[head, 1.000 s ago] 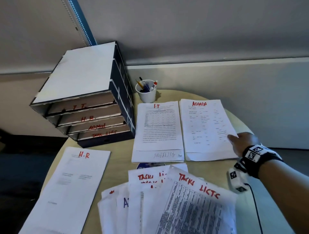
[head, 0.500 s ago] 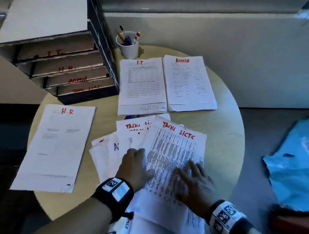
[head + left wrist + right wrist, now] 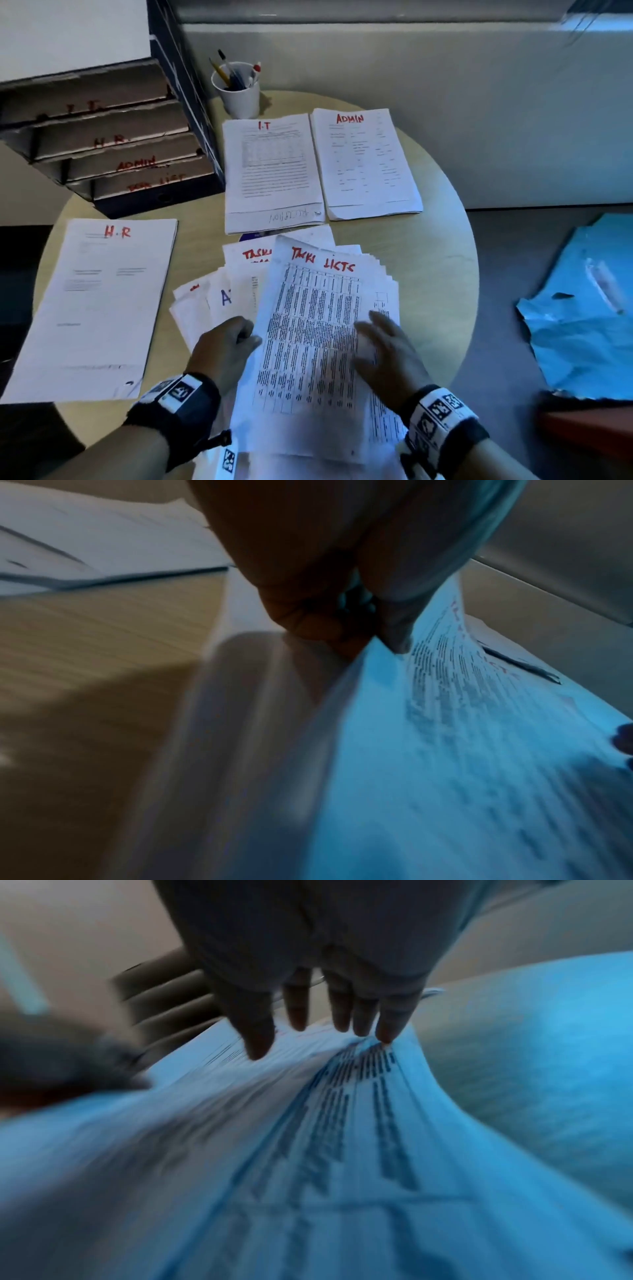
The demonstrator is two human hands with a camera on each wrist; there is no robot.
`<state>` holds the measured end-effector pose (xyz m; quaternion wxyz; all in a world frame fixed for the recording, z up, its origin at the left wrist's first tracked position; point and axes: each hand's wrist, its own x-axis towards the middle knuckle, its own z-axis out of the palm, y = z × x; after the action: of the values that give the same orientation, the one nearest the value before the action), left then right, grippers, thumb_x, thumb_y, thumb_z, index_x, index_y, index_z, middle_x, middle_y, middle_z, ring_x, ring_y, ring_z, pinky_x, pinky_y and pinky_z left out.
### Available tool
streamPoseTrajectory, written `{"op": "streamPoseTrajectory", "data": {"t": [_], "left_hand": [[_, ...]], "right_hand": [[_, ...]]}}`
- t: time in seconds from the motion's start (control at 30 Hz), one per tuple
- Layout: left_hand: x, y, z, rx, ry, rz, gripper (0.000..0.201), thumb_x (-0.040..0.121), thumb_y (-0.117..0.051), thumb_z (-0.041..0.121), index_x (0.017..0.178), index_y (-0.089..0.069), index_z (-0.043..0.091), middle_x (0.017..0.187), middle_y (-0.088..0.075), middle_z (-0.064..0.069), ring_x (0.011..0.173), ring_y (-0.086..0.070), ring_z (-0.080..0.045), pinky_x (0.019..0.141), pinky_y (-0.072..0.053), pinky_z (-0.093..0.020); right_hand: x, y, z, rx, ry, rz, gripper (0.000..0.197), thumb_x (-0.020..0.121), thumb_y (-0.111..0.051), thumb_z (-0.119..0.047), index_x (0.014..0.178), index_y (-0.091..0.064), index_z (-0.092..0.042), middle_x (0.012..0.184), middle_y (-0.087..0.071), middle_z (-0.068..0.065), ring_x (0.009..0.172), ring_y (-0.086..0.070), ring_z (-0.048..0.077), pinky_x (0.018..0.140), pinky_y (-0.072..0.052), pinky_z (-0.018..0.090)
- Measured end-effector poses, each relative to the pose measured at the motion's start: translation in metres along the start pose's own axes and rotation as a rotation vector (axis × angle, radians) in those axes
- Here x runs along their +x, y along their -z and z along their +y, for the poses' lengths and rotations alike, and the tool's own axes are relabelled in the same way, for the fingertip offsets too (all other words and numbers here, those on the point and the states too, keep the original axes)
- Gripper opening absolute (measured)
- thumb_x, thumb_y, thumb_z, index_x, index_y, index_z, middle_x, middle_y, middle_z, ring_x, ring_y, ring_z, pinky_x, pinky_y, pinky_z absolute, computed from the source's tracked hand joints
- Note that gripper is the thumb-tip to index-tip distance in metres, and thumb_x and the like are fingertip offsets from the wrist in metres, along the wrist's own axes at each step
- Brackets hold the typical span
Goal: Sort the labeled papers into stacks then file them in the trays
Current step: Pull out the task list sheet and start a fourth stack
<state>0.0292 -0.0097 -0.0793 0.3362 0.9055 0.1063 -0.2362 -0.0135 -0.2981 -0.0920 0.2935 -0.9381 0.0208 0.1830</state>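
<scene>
Pinching: left hand [image 3: 222,346] grips the left edge of the "Task Lists" sheet [image 3: 318,329].
Right hand [image 3: 387,346]: flat, fingers spread, pressing that sheet.
Sheet: atop the fanned pile [image 3: 205,301], near the trays [image 3: 113,144].

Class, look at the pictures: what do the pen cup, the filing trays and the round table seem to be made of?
Pen cup: probably paper or plastic, plain matt white.
Filing trays: likely cardboard, with rough, torn-looking brown edges.
Round table: pale wood or wood-look laminate; the left wrist view shows grain lines.

Right hand [image 3: 308,988] fingers [image 3: 387,1026] spread on printed sheet [image 3: 342,1123].
</scene>
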Motion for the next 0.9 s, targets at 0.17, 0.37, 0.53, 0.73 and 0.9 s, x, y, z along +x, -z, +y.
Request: {"op": "streamPoseTrajectory", "data": {"t": [0.17,0.37,0.53,0.73,0.9], "left_hand": [[-0.018,0.013,-0.015,0.000,-0.092,0.118,0.018,0.098,-0.060,0.028,0.080,-0.059,0.026,0.065,-0.059,0.006,0.059,-0.052,-0.012,0.057,-0.039,-0.023],[-0.025,0.005,-0.016,-0.456,0.017,0.195,0.018,0.088,-0.072,0.008,0.073,-0.070,0.018,0.064,-0.068,0.010,0.056,-0.054,0.002,0.057,-0.046,-0.017],[-0.032,0.004,-0.006,-0.686,0.059,0.165,0.005,0.084,-0.073,-0.002,0.081,-0.070,0.001,0.059,-0.064,0.007,0.056,-0.054,-0.003,0.065,-0.048,-0.026],[-0.039,-0.001,-0.014,-0.734,0.127,0.122,0.008,0.084,-0.072,-0.003,0.082,-0.064,-0.001,0.059,-0.056,0.001,0.059,-0.049,-0.012,0.061,-0.045,-0.024],[-0.037,-0.007,-0.028,-0.538,0.173,0.124,0.005,0.088,-0.070,0.008,0.090,-0.067,0.012,0.080,-0.070,-0.003,0.078,-0.062,-0.023,0.073,-0.049,-0.029]], "right_hand": [[0.011,0.011,-0.010,0.177,-0.205,0.218,0.047,0.084,-0.072,-0.028,0.128,-0.060,-0.022,0.126,-0.057,-0.002,0.112,-0.058,0.014,0.100,-0.040,0.022],[0.029,0.019,-0.022,0.371,-0.276,0.180,0.063,0.080,-0.078,-0.031,0.136,-0.052,-0.020,0.106,-0.063,-0.007,0.086,-0.063,0.007,0.081,-0.049,0.021],[0.051,0.012,-0.009,0.789,-0.456,0.234,0.084,0.057,-0.087,-0.043,0.131,-0.054,-0.022,0.103,-0.071,-0.001,0.082,-0.068,0.020,0.073,-0.058,0.035],[0.058,0.020,-0.014,0.701,-0.387,0.285,0.019,0.071,-0.085,-0.022,0.071,-0.068,-0.013,0.063,-0.068,0.002,0.054,-0.055,0.017,0.055,-0.049,0.034],[0.055,0.020,-0.011,0.477,-0.248,0.202,0.019,0.077,-0.078,-0.024,0.065,-0.064,-0.025,0.047,-0.051,-0.010,0.052,-0.044,0.015,0.057,-0.042,0.029]]}}
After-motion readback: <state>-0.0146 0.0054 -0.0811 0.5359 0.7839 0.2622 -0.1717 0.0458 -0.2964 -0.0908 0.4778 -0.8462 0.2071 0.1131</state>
